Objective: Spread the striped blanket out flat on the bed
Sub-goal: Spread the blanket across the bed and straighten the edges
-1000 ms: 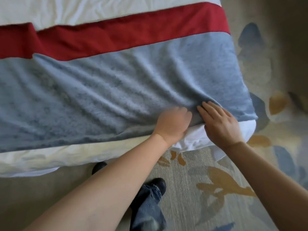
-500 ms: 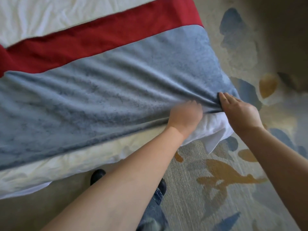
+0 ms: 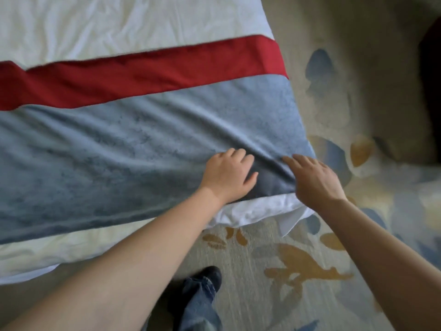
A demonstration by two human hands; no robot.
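One striped blanket (image 3: pixel 143 149) lies across one bed (image 3: pixel 119 22), and two bare hands rest on it near its near right corner. The blanket shows two bands: a wide blue-grey band of fuzzy, mottled pile towards the person, and beyond it a narrower red band that runs slantwise across the bed. At the left edge of the view the red band is folded or bunched, so its far edge steps there. The blue-grey part lies mostly flat, with shallow creases fanning out from the spot between the two hands. White sheet shows beyond the red band, and a strip of white bedding shows below the blanket's near edge and at the bed's corner. The left hand (image 3: pixel 229 175) lies palm down on the blue-grey band, its fingers loosely laid on the cloth and its thumb spread to the side, grasping nothing. The right hand (image 3: pixel 315 180) is just beside it, at the blanket's corner, fingers straight and spread, their tips touching the cloth, also holding nothing. Below, one dark shoe (image 3: pixel 210 274) and one jeans leg (image 3: pixel 200 304) stand on one carpet (image 3: pixel 298 261) patterned with ochre and blue leaf shapes.
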